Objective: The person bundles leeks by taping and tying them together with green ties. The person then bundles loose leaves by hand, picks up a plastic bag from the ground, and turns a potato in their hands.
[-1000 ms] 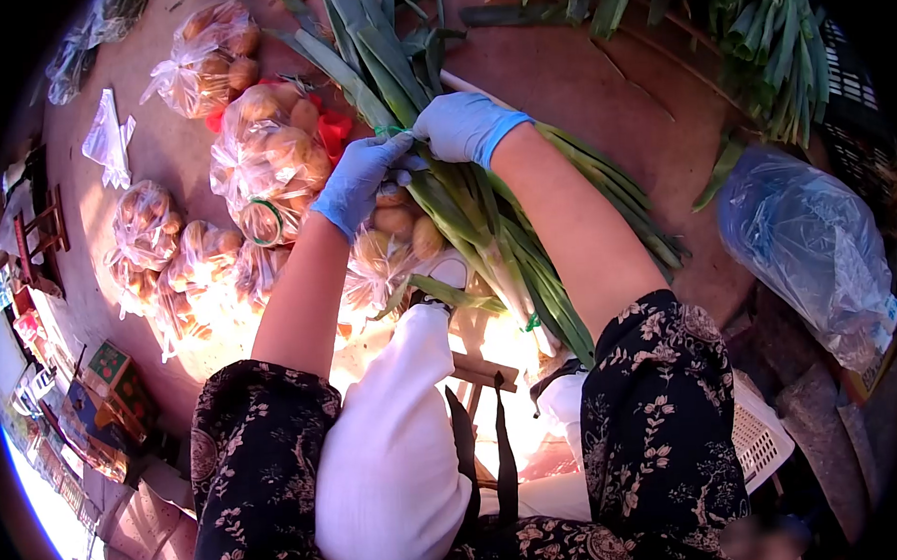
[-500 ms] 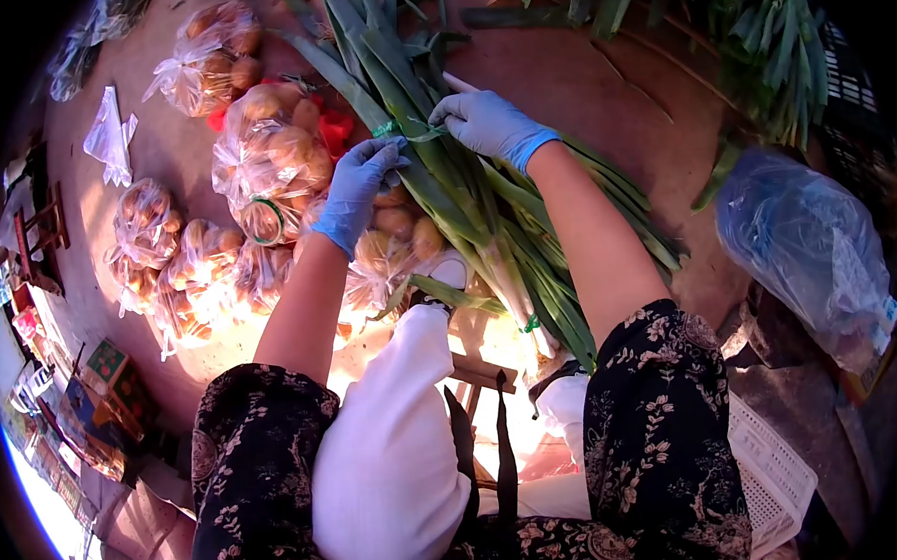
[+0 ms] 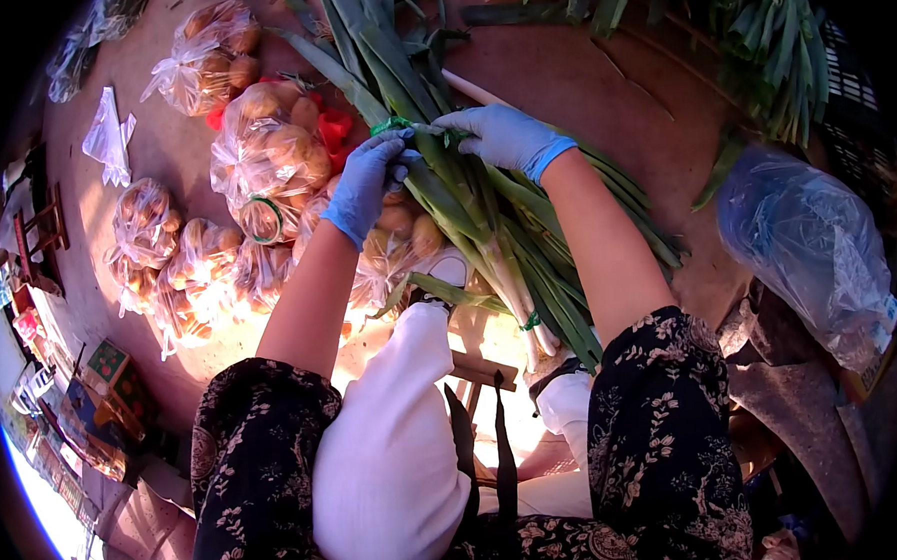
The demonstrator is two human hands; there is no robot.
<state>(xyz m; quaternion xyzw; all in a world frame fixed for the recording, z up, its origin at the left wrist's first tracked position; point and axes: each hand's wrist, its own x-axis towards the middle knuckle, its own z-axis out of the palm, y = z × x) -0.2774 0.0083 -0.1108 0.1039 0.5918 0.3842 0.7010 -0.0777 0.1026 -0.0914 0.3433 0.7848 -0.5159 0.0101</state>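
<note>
A bundle of leeks (image 3: pixel 465 204) lies slanted before me, white root ends toward me and green leaves pointing away. A green tie (image 3: pixel 393 125) goes round its leafy part, and another green tie (image 3: pixel 529 321) binds it near the roots. My left hand (image 3: pixel 360 184), in a blue glove, pinches at the upper tie from the left. From the right, my right hand (image 3: pixel 507 139), gloved too, has its fingers closed at the same tie, against the leaves. The fingertips partly hide the tie's ends.
Several clear bags of potatoes (image 3: pixel 278 152) sit left of the leeks. More leeks (image 3: pixel 774 46) lie at the far right, by a black crate (image 3: pixel 857 112). A blue-tinted plastic bag (image 3: pixel 807 244) is on the right. A white plastic bag (image 3: pixel 109 135) lies on the floor at left.
My right hand has moved slightly right and down, its fingers now lower over the leaves. My left hand has shifted slightly right, its fingers closer to the tie. The white basket at lower right is no longer visible.
</note>
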